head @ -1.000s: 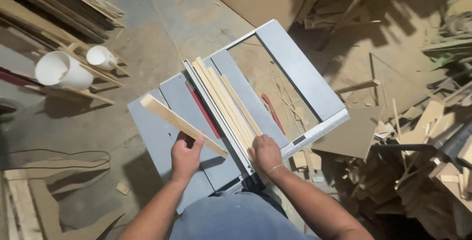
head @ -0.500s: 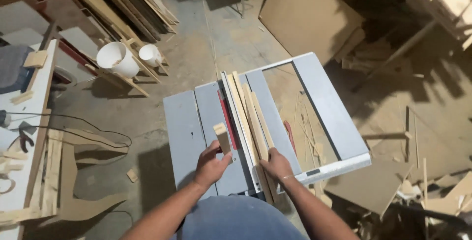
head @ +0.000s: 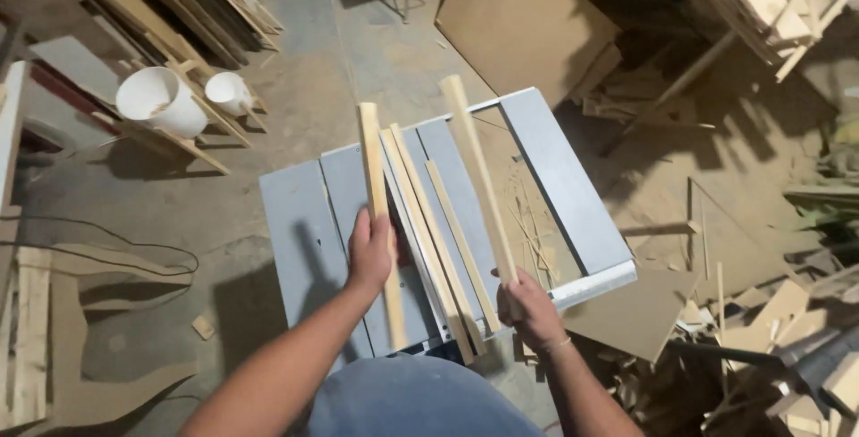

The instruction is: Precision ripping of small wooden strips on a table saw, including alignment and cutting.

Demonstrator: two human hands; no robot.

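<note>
Since half a second ago we have lifted a pale wooden strip in each hand, where before the right hand rested on the stack and the left held only a short-looking piece end-on. Now our left hand (head: 371, 254) is clamped around a long, light-coloured wooden strip (head: 376, 195), gripping it near the middle so that it runs up and away over the grey metal table saw (head: 300, 222). Our right hand (head: 528, 307) is closed on the near end of a second long pale wooden strip (head: 479, 173), which slants up and to the left, its far end above the saw's open frame. The two hands are well apart, one on each side of the remaining thin wooden strips (head: 438, 231) that lie flat on the saw top between them. Sawdust and slivers lie inside the open frame section to the right. On the floor to the left stand two white plastic buckets (head: 161, 101), near leaning boards. A brown flat board (head: 523, 16) lies beyond the saw.
</note>
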